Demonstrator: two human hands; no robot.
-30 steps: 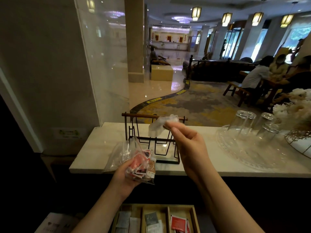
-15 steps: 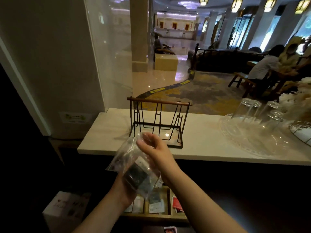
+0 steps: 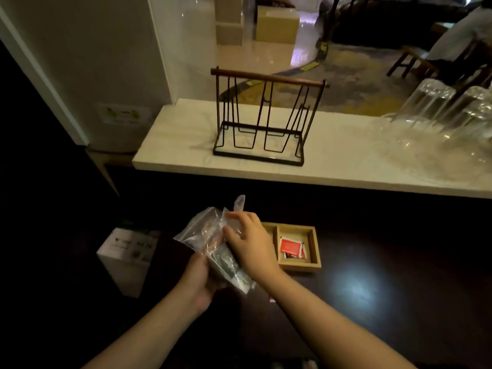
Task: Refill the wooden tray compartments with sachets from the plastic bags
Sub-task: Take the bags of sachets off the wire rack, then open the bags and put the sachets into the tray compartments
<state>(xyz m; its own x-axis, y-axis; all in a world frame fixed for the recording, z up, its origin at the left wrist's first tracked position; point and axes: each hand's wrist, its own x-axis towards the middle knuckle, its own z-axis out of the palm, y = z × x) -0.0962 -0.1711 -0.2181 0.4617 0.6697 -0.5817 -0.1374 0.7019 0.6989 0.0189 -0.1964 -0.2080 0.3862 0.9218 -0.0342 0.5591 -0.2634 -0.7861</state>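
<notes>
Both hands on the plastic bag (image 3: 213, 243), just left of the wooden tray (image 3: 314, 249).

I see my left hand (image 3: 198, 278) gripping the bag from below, w/ sachets (image 3: 229, 265) inside. Right hand (image 3: 250, 241) pinches the bag's top. Red sachets (image 3: 291, 247) lie in the tray's right compartment, on the dark surface (image 3: 399, 262).

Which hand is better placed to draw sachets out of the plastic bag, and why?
Probably the right hand: its fingers are at the plastic bag mouth, while the left hand grips it from below.
</notes>
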